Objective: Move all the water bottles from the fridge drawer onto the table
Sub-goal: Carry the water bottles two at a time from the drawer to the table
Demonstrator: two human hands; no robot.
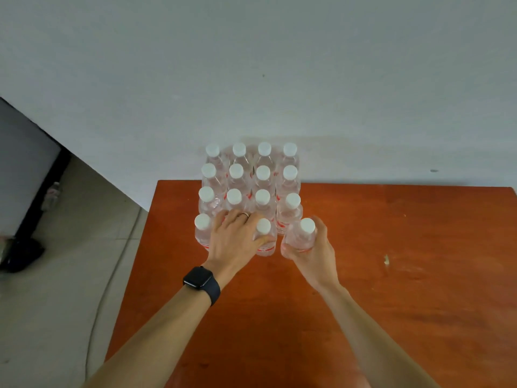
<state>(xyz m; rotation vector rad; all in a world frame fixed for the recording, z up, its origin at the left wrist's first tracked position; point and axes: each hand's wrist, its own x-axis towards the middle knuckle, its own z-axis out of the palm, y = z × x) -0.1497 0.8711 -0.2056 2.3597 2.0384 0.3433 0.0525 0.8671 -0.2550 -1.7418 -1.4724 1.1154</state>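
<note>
Our right hand (316,253) wraps fingers and thumb round a water bottle (300,239), upright at the front row's 3 o'clock end; we judge it's squaring the grid. Our left hand (235,239) lies curled over the second slot, thumb against the next bottle (264,238); whether it grips one underneath, we can't tell. Toward 12 o'clock, the bottle block (263,173) stands three full rows deep on the orange table (391,275), against the wall (279,65). Fridge drawer not in view.

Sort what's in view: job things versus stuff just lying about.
Job: water bottles standing in rows, bottle in the right hand, table.
Lying about: floor cable, dark object on the floor, pale scrap on the table.
</note>
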